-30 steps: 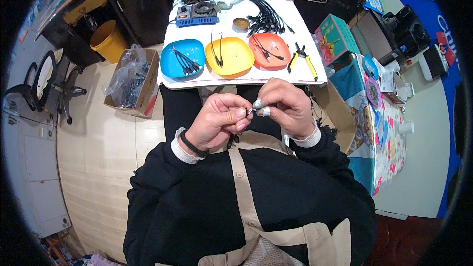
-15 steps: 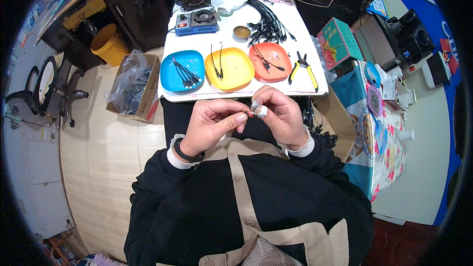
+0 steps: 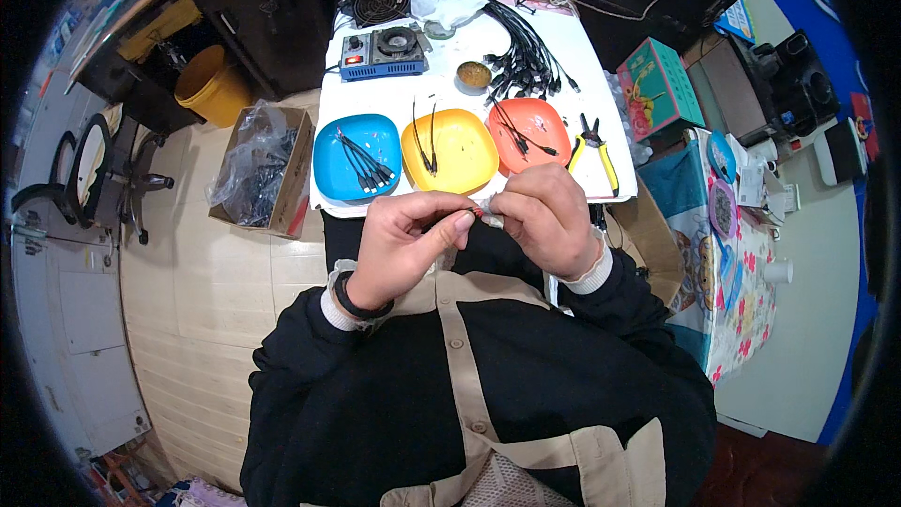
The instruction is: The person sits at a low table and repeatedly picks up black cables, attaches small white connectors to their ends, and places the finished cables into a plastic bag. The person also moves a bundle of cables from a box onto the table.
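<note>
In front of my chest, my left hand (image 3: 402,242) pinches a thin wire (image 3: 477,212) between thumb and forefinger; a bit of red shows at its end. My right hand (image 3: 549,221) meets it there, fingers closed on the wire's end, with pale wrapping on its fingertips. Just beyond, near the table's edge, lie three plates: a blue plate (image 3: 330,178) with several black cables (image 3: 361,160), a yellow plate (image 3: 460,169) with two black cables (image 3: 430,155), and an orange plate (image 3: 554,122) with some black cables (image 3: 519,134). Most of the held wire is hidden by my fingers.
Yellow-and-black wire strippers (image 3: 593,155) lie right of the plates. Farther back are a blue heating unit (image 3: 383,54), a small round tin (image 3: 473,76), and a bundle of black cables (image 3: 526,52). Cardboard boxes (image 3: 298,183) flank the table; a flowered tablecloth (image 3: 741,329) is at right.
My right hand has turned over more, its fingers curling further over the joined tips. The view has shifted slightly, so the table sits lower and to the right.
</note>
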Motion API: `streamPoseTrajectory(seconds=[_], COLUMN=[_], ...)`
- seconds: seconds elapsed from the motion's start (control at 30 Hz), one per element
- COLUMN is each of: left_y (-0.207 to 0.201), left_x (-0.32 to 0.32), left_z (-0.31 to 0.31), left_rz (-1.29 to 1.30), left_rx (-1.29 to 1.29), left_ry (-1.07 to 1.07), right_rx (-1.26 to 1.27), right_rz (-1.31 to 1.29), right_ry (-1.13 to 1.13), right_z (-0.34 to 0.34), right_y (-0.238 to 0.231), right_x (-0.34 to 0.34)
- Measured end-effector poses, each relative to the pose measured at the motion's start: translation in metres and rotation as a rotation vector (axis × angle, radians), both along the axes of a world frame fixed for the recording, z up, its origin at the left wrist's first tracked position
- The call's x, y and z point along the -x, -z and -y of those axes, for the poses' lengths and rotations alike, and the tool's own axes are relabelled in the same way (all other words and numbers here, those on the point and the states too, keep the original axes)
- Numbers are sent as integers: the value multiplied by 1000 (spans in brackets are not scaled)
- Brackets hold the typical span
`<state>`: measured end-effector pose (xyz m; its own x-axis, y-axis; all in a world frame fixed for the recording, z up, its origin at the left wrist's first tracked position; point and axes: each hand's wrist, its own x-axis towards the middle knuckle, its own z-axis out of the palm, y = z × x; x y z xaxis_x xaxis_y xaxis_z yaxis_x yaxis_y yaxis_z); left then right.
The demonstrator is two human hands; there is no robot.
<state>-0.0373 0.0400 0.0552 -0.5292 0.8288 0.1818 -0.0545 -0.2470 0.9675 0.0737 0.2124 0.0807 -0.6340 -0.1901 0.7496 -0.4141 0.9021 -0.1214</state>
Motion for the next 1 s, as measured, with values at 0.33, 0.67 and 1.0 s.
streamPoseTrajectory(seconds=[0.33,0.67,1.0], left_y=[-5,3,-4], left_x=[15,48,107], left_z=[-19,-48,-120], left_rz=[-830,-1142,-879], left_rx=[33,145,336], left_ry=[-348,-274,-170], right_rx=[55,722,633], right_rz=[14,361,378], right_ry=[161,285,470], right_z=[-7,-38,-83], right_y=[12,37,99], right_x=[25,30,12])
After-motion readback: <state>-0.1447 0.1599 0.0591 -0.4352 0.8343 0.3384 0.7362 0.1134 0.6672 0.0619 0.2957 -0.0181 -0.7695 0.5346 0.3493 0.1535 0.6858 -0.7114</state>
